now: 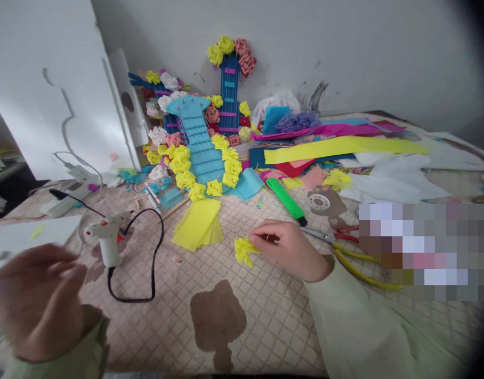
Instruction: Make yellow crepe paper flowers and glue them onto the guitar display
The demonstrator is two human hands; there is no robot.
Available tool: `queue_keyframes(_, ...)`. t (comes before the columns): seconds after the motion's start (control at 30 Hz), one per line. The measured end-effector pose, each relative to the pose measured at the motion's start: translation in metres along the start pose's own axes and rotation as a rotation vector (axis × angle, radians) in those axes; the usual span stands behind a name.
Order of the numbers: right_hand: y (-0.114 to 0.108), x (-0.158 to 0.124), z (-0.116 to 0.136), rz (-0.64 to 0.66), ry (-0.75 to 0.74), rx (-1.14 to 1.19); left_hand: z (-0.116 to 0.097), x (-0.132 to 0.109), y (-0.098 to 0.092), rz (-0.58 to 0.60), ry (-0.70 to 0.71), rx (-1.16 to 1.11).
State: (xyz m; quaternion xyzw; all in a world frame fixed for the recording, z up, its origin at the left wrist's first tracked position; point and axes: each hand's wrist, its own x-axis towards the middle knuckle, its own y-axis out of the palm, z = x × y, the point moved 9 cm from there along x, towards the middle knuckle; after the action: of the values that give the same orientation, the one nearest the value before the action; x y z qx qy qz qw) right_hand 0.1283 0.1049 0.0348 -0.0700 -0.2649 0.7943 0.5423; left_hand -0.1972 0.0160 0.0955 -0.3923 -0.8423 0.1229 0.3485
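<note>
Between its fingertips my right hand (287,247) pinches a small yellow crepe paper flower (244,251), low over the tabletop. My left hand (40,300) is at the lower left, blurred, near the white glue gun (110,237) but apart from it; whether its fingers hold anything is too smeared to tell. A fan of yellow paper pieces (200,225) lies left of the flower. Behind them leans a light blue paper guitar shape (202,142) edged with yellow flowers (181,160).
A green cutter (285,200), pliers (321,234) with yellow handles and a white spool (319,201) lie right of centre. Paper strips (344,147) are heaped at the back right. A power strip (68,195) sits at the left. The glue gun's black cord loops on the patterned cloth (159,331).
</note>
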Motion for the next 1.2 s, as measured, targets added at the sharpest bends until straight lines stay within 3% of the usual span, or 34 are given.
queue_keyframes(0.07,0.000,0.000,0.000,0.009,0.007,0.002,-0.024,-0.019,0.040,0.177,-0.009,-0.185)
queue_keyframes(0.13,0.000,0.000,0.000,0.015,0.012,-0.002,-0.050,-0.044,0.101,0.514,-0.001,-0.246)
queue_keyframes(0.23,-0.001,0.000,0.002,0.017,-0.002,0.003,-0.073,-0.072,0.171,0.805,0.008,-0.324)
queue_keyframes(0.3,-0.002,0.000,0.003,0.015,-0.017,0.018,-0.079,-0.083,0.202,0.932,-0.017,-0.396)
queue_keyframes(0.37,-0.003,0.000,0.004,0.009,-0.025,0.036,-0.080,-0.090,0.218,0.998,-0.042,-0.471)
queue_keyframes(0.53,-0.005,-0.001,0.002,0.003,-0.013,0.043,-0.073,-0.093,0.222,0.963,-0.205,-0.681)
queue_keyframes(0.67,-0.003,-0.001,0.001,0.025,0.006,0.039,-0.071,-0.101,0.224,1.019,-0.307,-0.754)
queue_keyframes(1.2,0.002,0.001,-0.006,0.002,0.101,0.061,-0.059,-0.102,0.222,0.955,-0.349,-0.732)
